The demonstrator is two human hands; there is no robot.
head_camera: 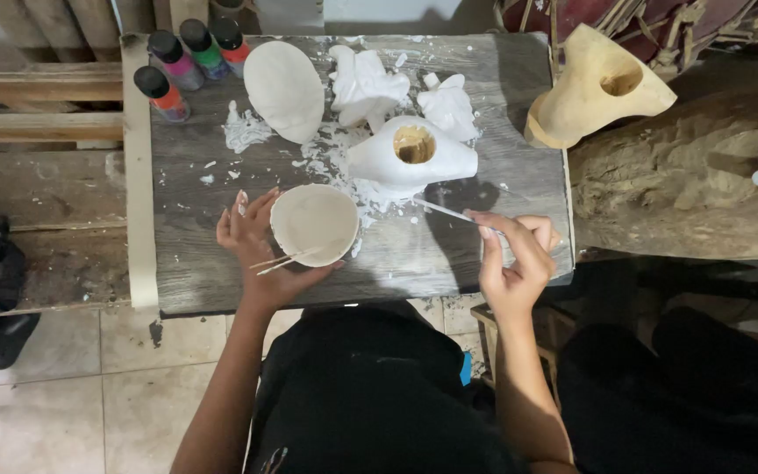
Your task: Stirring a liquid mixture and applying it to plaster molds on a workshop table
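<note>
Round cream bowl (314, 223) with thin wooden sticks (287, 259), upright on the board; slender white-tipped brush (446, 211), nearly level.

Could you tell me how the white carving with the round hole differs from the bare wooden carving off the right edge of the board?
The white carving is coated white; the wooden carving is raw tan wood. The white carving lies on the grey board amid white splatters, just beyond the brush in the right hand, whereas the wooden carving rests off the board, on a log. Both have a round hole.

We sit at a grey wooden table (484, 105) over pale floor tiles (72, 395). Rough wooden benches (37, 189) stand beside us.
</note>
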